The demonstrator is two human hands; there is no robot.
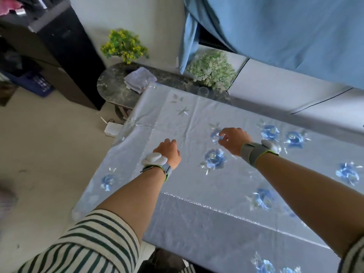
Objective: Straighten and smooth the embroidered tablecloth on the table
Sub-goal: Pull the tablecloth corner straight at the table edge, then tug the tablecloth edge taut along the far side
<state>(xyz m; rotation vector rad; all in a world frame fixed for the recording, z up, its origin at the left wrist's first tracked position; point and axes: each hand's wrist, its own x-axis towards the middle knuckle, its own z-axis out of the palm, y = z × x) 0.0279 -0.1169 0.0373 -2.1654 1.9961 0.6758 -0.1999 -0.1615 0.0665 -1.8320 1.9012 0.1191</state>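
Tablecloth covers most of the table, pale blue with embroidered blue flowers; left edge hangs over the side, near edge drapes toward the person; faint creases run across the middle and one long fold line runs along the near part; still not flat.

Biggest risk: whole cloth sliding; it looks slick and shiny, so a hard sideways push could drag it off square and leave the left overhang uneven.

Next: far end; a clear glass stands at the far edge of the cloth, just beside a potted plant; cannot tell if it sits on the cloth or just past it; if on it, any tug toward the person could tip it.

Folded towel on the dark side table is apart from the cloth; low risk.

Hands: left hand is knuckles up over the cloth, fingers curled under; cannot tell whether it pinches fabric or only presses. Right hand has fingers loosely bent with tips on or just above a flower; a grip is not visible; looks empty.

Smallest risk: fingertips catching raised embroidery and pulling threads; flat palms would be safer than curled fingers.
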